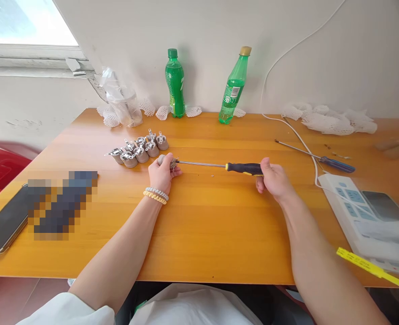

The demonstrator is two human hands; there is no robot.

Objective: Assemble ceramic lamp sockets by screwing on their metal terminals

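My left hand (161, 174) is closed around a small grey cylindrical part (164, 160) with metal fittings on its end. A screwdriver (242, 168) with a black and yellow handle lies level in my right hand (274, 179), whose fingers wrap the handle's end. Its long shaft runs left, and the tip meets the metal end of the grey part; the exact contact is too small to make out. Behind my left hand stands a cluster of several similar grey parts (141, 154), with metal strips on their tops.
Two green bottles (175, 88) (232, 92) stand by the wall among white foam nets (331, 119). At right lie a second screwdriver (337, 164), a white cable (302, 134) and a power strip (334, 198). A dark phone (5, 223) lies at left.
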